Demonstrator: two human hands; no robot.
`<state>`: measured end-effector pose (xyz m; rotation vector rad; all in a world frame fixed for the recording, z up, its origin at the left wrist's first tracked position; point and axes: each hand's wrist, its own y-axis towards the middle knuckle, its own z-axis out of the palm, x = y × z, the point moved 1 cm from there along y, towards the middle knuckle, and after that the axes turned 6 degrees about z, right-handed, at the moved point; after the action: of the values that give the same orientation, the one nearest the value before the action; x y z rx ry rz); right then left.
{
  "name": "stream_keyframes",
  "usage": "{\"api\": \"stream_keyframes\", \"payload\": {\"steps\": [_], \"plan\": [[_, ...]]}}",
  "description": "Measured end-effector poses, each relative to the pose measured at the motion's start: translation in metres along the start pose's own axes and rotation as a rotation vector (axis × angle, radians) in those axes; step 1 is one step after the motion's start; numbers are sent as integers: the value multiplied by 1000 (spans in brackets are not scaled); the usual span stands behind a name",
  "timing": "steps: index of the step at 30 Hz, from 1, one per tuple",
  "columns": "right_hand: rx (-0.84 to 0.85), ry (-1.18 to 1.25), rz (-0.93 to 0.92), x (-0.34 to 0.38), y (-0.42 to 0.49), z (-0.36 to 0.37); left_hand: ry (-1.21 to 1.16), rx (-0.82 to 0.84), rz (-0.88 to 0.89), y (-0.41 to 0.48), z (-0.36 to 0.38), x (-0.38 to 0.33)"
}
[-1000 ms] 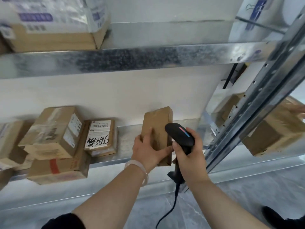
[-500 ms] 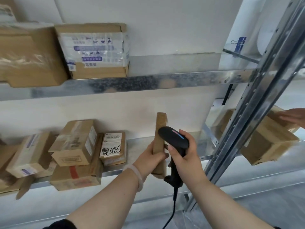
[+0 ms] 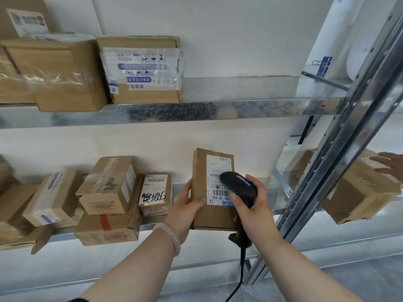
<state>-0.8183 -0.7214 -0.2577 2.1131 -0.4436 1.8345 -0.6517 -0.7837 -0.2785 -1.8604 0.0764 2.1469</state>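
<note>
**Lower shelf, left:** Several taped cartons point(image 3: 106, 192) are stacked on the lower shelf point(image 3: 150, 226). A small parcel with handwritten marking point(image 3: 154, 192) is propped just right of them.

**Left hand:** The left hand point(image 3: 185, 212), with a pale bracelet point(image 3: 172, 236) on the wrist, is clamped on the left edge of the brown parcel point(image 3: 213, 216). The thumb is laid on the front face and the fingers are curled behind.

**Parcel:** The brown parcel is held upright at the shelf's front edge, right of the marked parcel. Its white label point(image 3: 218, 168) is turned towards the camera. Contact with the shelf cannot be confirmed.

**Right hand:** The black scanner point(image 3: 239, 184) is gripped by the right hand point(image 3: 255, 212), with the fingers wrapped round its handle. The scanner head is held over the label's barcodes. The cable point(image 3: 241, 277) hangs down from the handle.

**Right side:** A metal upright point(image 3: 340, 153) is noted. Beyond it, another person's hand point(image 3: 390, 162) rests on a carton point(image 3: 359, 192).

**Above:** Further cartons point(image 3: 141, 68) are stored on the upper shelf point(image 3: 218, 110).
</note>
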Motion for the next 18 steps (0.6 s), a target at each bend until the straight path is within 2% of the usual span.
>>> {"api": "stream_keyframes", "payload": {"steps": [4,8,10,18], "plan": [[-1,12,-44,1,-1,1,267,29,89,-1,-7,1],[44,-3,-73,3,-5,5,410,30,205,-3,-10,-1],[59,-17,-95,4,-6,6,436,-9,247,-3,-12,-3],[104,-24,-130,9,-2,8,427,-76,206,-1,-24,-10]]}}
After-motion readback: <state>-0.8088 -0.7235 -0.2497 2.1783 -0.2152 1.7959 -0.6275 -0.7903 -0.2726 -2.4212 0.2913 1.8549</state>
